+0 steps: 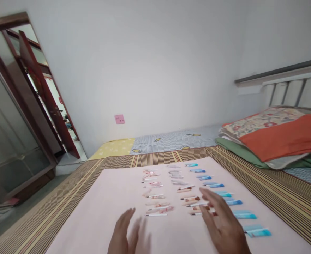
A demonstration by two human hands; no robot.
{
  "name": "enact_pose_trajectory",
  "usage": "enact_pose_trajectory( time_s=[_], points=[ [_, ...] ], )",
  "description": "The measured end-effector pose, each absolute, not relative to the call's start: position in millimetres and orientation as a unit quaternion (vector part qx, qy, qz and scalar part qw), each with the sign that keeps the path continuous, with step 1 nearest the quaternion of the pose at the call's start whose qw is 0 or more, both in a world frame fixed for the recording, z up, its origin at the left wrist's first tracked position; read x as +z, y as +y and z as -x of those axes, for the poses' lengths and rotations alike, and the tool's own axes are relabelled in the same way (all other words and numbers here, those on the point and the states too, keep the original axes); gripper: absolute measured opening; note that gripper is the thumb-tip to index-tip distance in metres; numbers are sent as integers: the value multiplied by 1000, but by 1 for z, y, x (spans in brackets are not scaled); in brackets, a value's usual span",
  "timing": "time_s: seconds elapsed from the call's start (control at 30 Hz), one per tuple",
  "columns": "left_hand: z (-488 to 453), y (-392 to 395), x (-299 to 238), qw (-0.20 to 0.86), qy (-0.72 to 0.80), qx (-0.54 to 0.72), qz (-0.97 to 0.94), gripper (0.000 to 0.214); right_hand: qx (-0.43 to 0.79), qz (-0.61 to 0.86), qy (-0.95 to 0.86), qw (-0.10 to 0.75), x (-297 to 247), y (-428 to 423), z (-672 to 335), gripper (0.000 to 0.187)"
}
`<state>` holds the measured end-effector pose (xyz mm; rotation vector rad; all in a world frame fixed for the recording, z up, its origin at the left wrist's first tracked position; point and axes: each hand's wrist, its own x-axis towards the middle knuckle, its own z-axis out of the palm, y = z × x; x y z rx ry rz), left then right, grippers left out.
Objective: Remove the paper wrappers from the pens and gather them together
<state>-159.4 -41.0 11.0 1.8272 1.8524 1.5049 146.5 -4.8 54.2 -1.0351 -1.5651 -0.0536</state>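
Note:
My left hand (pixel 127 234) hovers low over a pale pink sheet (pixel 97 208), fingers stretched out and a little motion-blurred, holding nothing. My right hand (pixel 222 222) is spread flat, palm down, over the near end of the middle row of small tubes. Three rows of tubes lie on the sheet: pinkish-white ones (pixel 155 194) on the left, beige and clear ones (pixel 183 188) in the middle, blue ones (pixel 224 194) on the right. My right fingers lie next to the beige tubes, and their tips nearly reach them.
The pink sheet lies on a striped brown mat (pixel 277 190) on a bed. Folded orange, floral and green bedding (pixel 271 137) is stacked at the right by a metal headboard (pixel 293 88). A dark red door (pixel 46 95) stands open at left. A pink note (pixel 119 119) sticks on the wall.

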Motion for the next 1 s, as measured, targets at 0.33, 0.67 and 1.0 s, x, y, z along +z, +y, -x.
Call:
enact_pose_trajectory(
  time_s=[0.33,0.67,1.0],
  points=[
    [169,46,52,447,526,685,-233,36,31,388,-742,546,92,138,-106,19],
    [184,65,3,516,475,712,2,20,120,441,-848,269,0,317,3,26],
    [194,66,-14,545,462,700,19,18,113,458,-864,174,-41,354,20,32]
  ],
)
